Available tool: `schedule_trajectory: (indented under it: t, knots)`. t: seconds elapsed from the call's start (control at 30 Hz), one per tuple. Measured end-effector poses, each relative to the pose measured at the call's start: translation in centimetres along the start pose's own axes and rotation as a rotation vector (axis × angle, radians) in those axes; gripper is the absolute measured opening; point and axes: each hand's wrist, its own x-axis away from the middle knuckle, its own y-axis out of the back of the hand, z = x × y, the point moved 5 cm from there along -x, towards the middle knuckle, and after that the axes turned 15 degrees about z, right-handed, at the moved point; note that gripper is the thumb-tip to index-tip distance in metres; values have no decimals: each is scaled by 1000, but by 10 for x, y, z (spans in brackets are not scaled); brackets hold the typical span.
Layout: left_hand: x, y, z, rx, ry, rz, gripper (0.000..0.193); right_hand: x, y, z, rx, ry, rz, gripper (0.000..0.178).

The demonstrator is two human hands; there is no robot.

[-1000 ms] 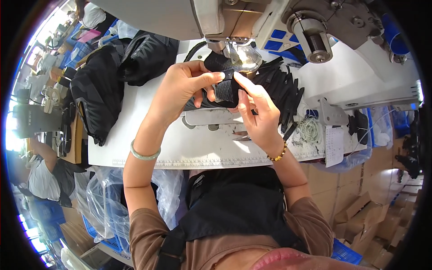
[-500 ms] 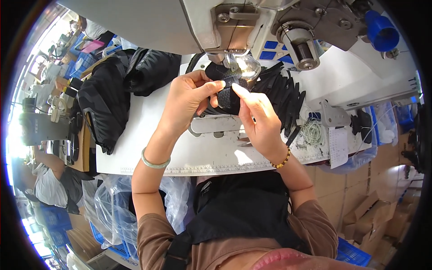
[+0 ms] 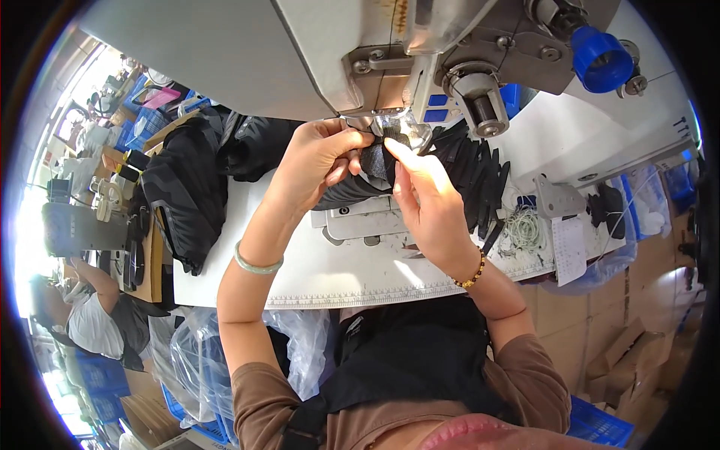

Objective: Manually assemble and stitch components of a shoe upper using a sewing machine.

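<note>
A black fabric piece (image 3: 376,162) with a rough, grey-flecked patch lies under the head of a sewing machine (image 3: 375,75). My left hand (image 3: 319,161) pinches its left edge between thumb and forefinger, the other fingers curled. From the right, my right hand (image 3: 431,195) holds the piece close to the needle area, forefinger stretched along it and thumb below. Both fingertips nearly meet beneath the presser foot, which the hands and a clear guard partly hide. More black cloth (image 3: 349,193) spreads under my left hand on the machine bed.
Black strips (image 3: 476,180) are piled right of the needle area, beside tangled pale thread (image 3: 525,229). Folded black bags or garments (image 3: 184,187) lie at the left. A ruler tape (image 3: 375,295) runs along the table's front edge. Another person (image 3: 94,315) sits at far left.
My head view has shifted, so the machine appears lower. Both hands have brought the fabric piece closer under the needle area, still pinching it.
</note>
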Motion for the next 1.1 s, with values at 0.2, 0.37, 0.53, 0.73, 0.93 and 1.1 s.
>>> schedule_trajectory:
  t: [0.2,0.37,0.53,0.73,0.93,1.1]
  knots:
    - [-1,0,-6,-70,2,27,12,1,0,-1,-6,20,7,40]
    - [-2,4,-4,-73,-12,54,11,1,-2,-4,-52,-8,25,38]
    - [-6,6,0,-47,-41,93,11,4,-5,-11,-219,48,11,33]
    - [-8,9,1,-20,-50,87,12,5,-7,-24,-720,-347,16,27]
    - [-12,17,-2,8,6,-34,10,1,-7,-26,-836,-321,-29,24]
    - [-13,14,-1,81,-42,-27,11,2,-4,-28,-865,-274,-16,22]
